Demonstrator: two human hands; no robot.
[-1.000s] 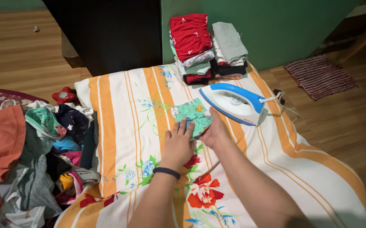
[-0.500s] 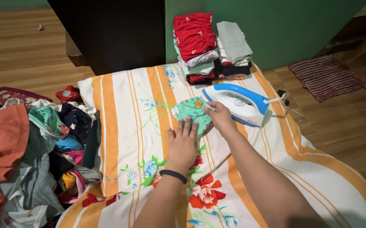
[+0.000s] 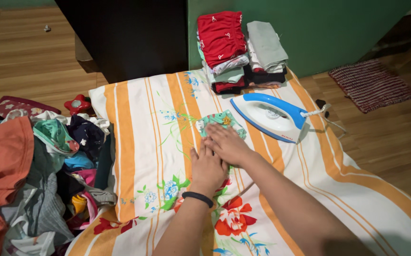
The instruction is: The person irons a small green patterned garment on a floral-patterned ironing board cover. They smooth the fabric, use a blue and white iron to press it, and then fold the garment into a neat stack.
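Observation:
A small teal patterned garment (image 3: 219, 121) lies folded on the orange-striped floral sheet (image 3: 139, 142). My right hand (image 3: 228, 143) presses flat on its near part, fingers spread. My left hand (image 3: 207, 169), a black band on its wrist, lies flat on the sheet just below, partly under the right hand. Neither hand grips anything. A blue and white iron (image 3: 271, 115) lies to the right of the garment, its cord trailing right.
Two stacks of folded clothes (image 3: 241, 50) stand at the sheet's far edge against a green wall. A heap of unfolded clothes (image 3: 35, 175) fills the left. A dark cabinet (image 3: 125, 33) stands behind. A striped mat (image 3: 371, 84) lies on the wooden floor.
Both hands have slid toward me off the far part of the garment, the right now overlapping the left. The view has shifted slightly; the iron has not moved.

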